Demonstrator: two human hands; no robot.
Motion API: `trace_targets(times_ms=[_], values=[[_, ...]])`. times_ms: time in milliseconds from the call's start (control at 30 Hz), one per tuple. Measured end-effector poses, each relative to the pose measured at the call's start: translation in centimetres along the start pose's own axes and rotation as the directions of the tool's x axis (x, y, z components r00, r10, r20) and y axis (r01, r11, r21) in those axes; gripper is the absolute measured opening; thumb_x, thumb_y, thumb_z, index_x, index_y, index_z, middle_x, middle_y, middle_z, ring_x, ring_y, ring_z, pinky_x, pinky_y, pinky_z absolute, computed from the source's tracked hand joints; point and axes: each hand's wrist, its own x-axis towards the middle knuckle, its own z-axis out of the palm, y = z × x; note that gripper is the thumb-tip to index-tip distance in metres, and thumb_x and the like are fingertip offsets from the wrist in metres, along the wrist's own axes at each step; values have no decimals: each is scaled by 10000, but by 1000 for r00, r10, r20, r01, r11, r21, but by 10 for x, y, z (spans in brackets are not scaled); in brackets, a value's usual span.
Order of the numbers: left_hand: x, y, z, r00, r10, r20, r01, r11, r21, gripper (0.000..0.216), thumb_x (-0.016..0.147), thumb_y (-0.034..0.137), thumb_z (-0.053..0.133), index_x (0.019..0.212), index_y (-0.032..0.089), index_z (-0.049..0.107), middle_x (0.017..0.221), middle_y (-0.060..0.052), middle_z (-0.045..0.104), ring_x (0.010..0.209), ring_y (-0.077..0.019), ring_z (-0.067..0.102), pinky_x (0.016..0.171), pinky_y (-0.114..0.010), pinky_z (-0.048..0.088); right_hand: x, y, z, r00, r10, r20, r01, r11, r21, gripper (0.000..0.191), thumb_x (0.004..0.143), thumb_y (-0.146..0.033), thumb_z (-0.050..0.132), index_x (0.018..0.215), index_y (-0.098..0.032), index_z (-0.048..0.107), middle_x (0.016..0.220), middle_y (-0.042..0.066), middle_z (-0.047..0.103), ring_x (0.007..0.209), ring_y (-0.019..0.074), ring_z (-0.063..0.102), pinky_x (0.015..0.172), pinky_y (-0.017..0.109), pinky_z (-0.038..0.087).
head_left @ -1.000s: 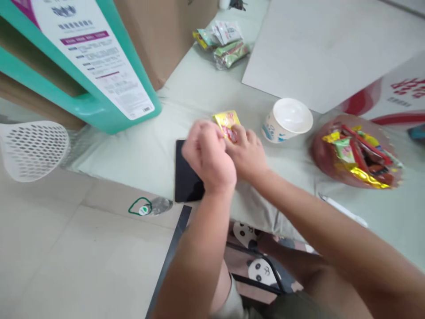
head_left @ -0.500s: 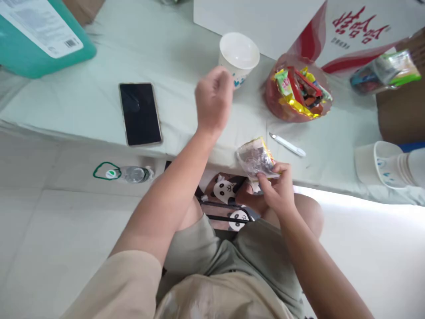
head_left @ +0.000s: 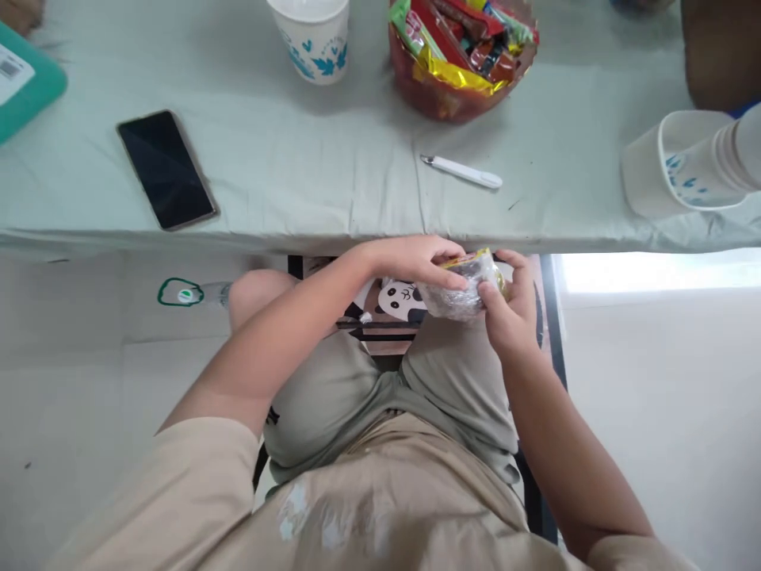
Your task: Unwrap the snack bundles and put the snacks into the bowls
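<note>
A crinkled clear plastic snack packet (head_left: 460, 300) with yellow edging is held over my lap, just off the table's front edge. My right hand (head_left: 512, 305) grips its right side between thumb and fingers. From the left, my left hand (head_left: 425, 260) has its thumb and fingers closed on the packet's upper part. What is inside looks dark and is hard to make out. On the table beyond lies a small white pen-shaped cutter (head_left: 462, 171). Behind that stands a reddish bowl (head_left: 457, 103) full of wrapped snacks.
A white paper cup (head_left: 315, 40) with blue leaves stands at the back. The phone (head_left: 168, 169) lies at the left, near a green jug (head_left: 36, 87). At the right, a white container (head_left: 645, 170) holds stacked paper cups (head_left: 707, 162). A bottle (head_left: 211, 294) is on the floor.
My left hand has come down from beside the paper cup to the packet, where it now grips along with the right hand. The view has tilted down toward my lap.
</note>
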Motion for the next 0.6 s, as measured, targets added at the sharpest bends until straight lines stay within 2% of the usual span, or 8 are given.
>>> trace_targets(times_ms=[67, 133, 267, 367, 433, 500, 600], values=[[-7, -11, 13, 991, -32, -132, 17, 993, -113, 362, 485, 85, 920, 811, 166, 785, 743, -44, 726, 598, -194, 667, 580, -270, 500, 3, 0, 1, 1000, 20, 20, -22, 998, 64, 547, 969, -428, 392, 1475, -283, 245, 1168, 121, 680, 996, 279, 721, 819, 430, 600], [-12, -26, 24, 979, 26, -201, -52, 990, -127, 402, 579, 100, 880, 958, 179, 772, 854, -37, 745, 707, -187, 701, 683, -274, 536, 6, 3, 6, 999, -1, 33, -4, 992, 127, 501, 956, -446, 428, 1412, -270, 315, 1212, 125, 671, 1060, 270, 706, 855, 411, 595], [-18, -59, 36, 950, 141, -278, -173, 980, -93, 529, 680, 253, 867, 1161, 184, 658, 1155, -78, 724, 1062, -230, 701, 906, -309, 548, 13, 16, 20, 992, -124, -16, 123, 940, 318, 431, 943, -522, 470, 1285, -265, 422, 1194, 106, 659, 1048, 245, 692, 850, 375, 583], [-19, -71, 38, 918, 216, -333, -259, 962, -88, 674, 703, 391, 878, 1266, 192, 563, 1334, -119, 654, 1221, -283, 645, 1003, -363, 533, 18, 26, 22, 979, -190, -77, 203, 847, 492, 403, 950, -563, 487, 1234, -276, 488, 1129, 76, 655, 901, 202, 684, 769, 342, 574], [-19, -73, 34, 890, 237, -391, -293, 952, -89, 701, 714, 451, 874, 1271, 203, 530, 1358, -126, 638, 1240, -294, 638, 1015, -381, 536, 21, 29, 19, 982, -175, -75, 186, 796, 576, 353, 957, -537, 514, 1198, -280, 520, 1068, 49, 650, 780, 155, 652, 722, 313, 558], [-17, -70, 24, 855, 234, -464, -304, 949, -81, 692, 731, 494, 860, 1256, 214, 507, 1295, -116, 660, 1188, -276, 661, 984, -378, 552, 25, 30, 15, 988, -136, -76, 154, 776, 611, 287, 952, -480, 556, 1141, -263, 549, 1037, 31, 648, 712, 116, 624, 716, 291, 547], [-8, -60, -5, 780, 302, -549, -369, 929, -13, 693, 741, 553, 834, 1251, 243, 481, 1195, -84, 679, 1101, -242, 686, 927, -361, 574, 33, 26, 10, 988, -104, -116, 151, 819, 554, 201, 926, -383, 596, 1058, -232, 582, 1029, 28, 665, 710, 101, 638, 738, 285, 547]])
